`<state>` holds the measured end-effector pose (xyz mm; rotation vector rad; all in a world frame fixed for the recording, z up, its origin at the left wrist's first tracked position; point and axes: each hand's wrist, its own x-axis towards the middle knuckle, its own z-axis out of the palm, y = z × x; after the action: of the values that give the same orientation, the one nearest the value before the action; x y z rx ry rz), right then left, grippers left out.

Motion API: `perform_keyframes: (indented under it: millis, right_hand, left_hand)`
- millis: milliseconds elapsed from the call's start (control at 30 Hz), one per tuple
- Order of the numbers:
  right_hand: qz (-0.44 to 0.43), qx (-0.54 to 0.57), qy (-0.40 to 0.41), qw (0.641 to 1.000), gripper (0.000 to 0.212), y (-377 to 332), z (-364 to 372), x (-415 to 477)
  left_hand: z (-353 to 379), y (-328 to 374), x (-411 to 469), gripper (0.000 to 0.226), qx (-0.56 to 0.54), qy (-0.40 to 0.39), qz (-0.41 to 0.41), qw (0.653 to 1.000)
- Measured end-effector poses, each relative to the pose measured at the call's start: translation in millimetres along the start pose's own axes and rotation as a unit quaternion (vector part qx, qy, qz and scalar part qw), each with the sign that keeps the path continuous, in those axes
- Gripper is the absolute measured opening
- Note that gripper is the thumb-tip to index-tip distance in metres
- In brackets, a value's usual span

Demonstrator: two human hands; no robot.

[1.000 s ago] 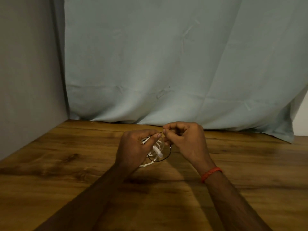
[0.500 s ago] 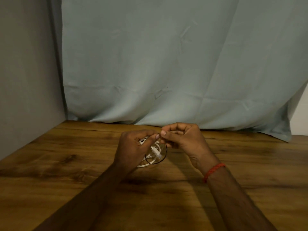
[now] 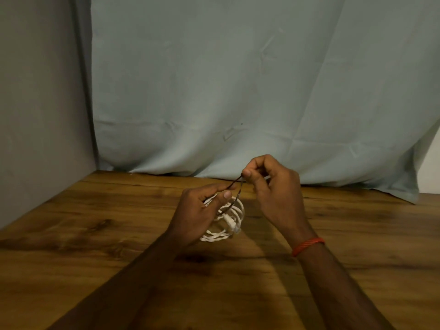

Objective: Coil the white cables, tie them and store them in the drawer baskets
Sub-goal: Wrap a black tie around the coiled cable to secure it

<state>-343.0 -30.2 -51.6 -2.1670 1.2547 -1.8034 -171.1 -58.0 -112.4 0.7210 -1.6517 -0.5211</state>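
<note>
You were in the tying step. Your left hand (image 3: 197, 210) was curled round the white cable coil (image 3: 229, 231), gripping one side of the bundle and holding it just above the brown wooden desk (image 3: 95, 234), roughly midway between the left and right edges and nearer the far edge than the near one. The loops hung loosely below your fingers, with a white plug end lying across them.

Your right hand (image 3: 271, 184), the one with the red braided wristband (image 3: 308, 245), was closed in a pinch on the thin dark tie (image 3: 240, 189). It held the tie up and away from the coil, so that two strands ran down from your thumb, one towards your left fingertips and one round the loops. Whether the tie was a band or a cord, I could not tell, nor whether it had yet made a full turn around the bundle.

As I judged it, the coiling of this cable was done and the tie only partly on. The next move called for keeping the left grip firm so the loops did not spring apart, while the right hand drew the tie snug around them and secured it. The drawer baskets were not in view, so storing had yet to come.
</note>
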Motion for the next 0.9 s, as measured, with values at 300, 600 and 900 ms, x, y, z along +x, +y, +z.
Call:
perform_keyframes:
  millis: [300, 600, 900]
  right_hand:
    - [-0.012, 0.022, 0.046, 0.999, 0.009, -5, -6, 2]
    - [-0.022, 0.009, -0.067, 0.997, 0.004, -2, 6, -5]
    - [0.031, 0.016, -0.094, 0.995, 0.004, -2, 3, -3]
  left_hand:
    - [-1, 1, -3, 0.031, -0.010, -0.024, -0.039, 0.999]
    - [4, 15, -3, 0.020, -0.054, -0.052, -0.002, 0.997]
    - [4, 17, -4, 0.020, -0.062, -0.041, -0.015, 0.997]
